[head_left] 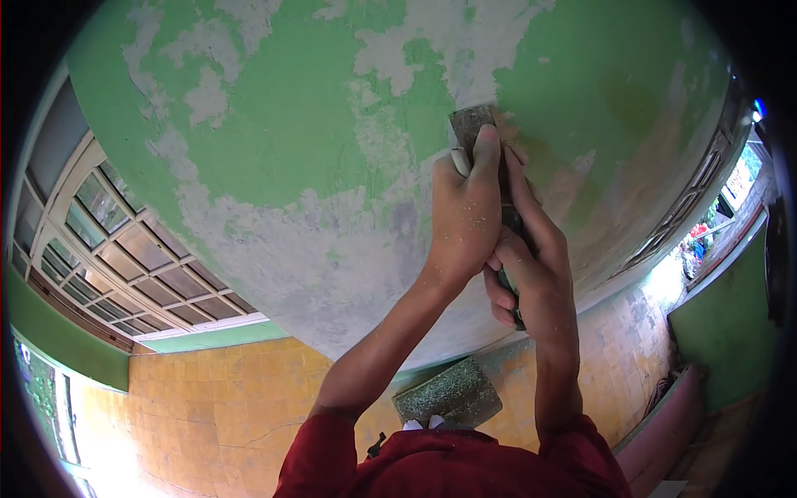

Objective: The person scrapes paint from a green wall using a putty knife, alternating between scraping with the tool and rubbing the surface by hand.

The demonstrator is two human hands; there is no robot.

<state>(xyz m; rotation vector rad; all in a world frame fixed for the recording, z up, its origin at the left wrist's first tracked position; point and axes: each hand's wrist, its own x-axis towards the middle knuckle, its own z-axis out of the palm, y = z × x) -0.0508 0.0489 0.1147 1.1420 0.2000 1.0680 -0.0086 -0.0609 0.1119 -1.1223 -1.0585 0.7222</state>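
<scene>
A scraper [473,124] with a flat, worn metal blade and a dark handle rests against a wall [299,108] of peeling green paint with bare grey patches. My left hand [471,203] is closed on the upper part of the scraper, its thumb stretched along the blade. Lower down, my right hand [535,266] wraps round the dark handle, with some fingers extended upward beside the blade. Both hands touch each other. Small pale flakes dot my left hand and wrist. The blade's top edge lies at the border of green paint and a bare patch.
Below, a mat or board [452,398] covered in paint flakes lies on the yellow tiled floor [216,398] by my feet. White-framed glass panes [124,249] stand at the left. At the right are a window grille [689,191] and a pinkish low structure [660,432].
</scene>
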